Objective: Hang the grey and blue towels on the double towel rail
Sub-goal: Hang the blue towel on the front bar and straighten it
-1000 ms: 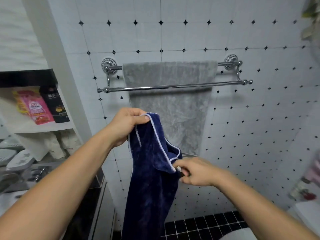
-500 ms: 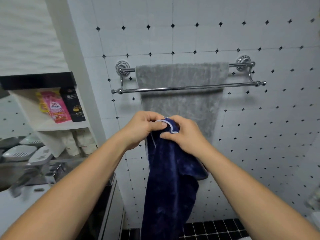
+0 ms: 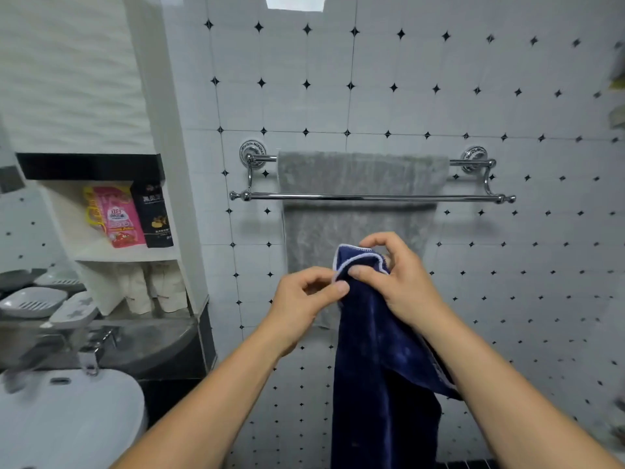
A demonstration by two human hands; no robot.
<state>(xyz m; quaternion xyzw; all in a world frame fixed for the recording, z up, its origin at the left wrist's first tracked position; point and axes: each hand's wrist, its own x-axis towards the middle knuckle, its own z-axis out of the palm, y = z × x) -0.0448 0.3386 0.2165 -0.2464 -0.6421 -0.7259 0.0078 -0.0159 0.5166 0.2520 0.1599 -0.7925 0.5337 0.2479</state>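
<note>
The grey towel (image 3: 358, 211) hangs over the back bar of the chrome double towel rail (image 3: 372, 197) on the tiled wall. Its front bar is bare. Below the rail, the dark blue towel (image 3: 382, 384) with a white stitched hem hangs down from my hands. My right hand (image 3: 402, 282) pinches its top edge between thumb and fingers. My left hand (image 3: 304, 299) pinches the hem at the towel's left corner, right beside my right thumb. Both hands are in front of the grey towel's lower part.
A white shelf niche (image 3: 111, 252) at left holds a pink pouch (image 3: 118, 218) and a black pouch (image 3: 154, 218). Soap dishes (image 3: 37, 299) and a tap (image 3: 89, 353) sit above a white basin (image 3: 74, 411) at lower left.
My view has shifted so the rail sits further right and lower. My hands moved right, and the towel's hem now shows opened out between them; my left fingers have shifted along it.
</note>
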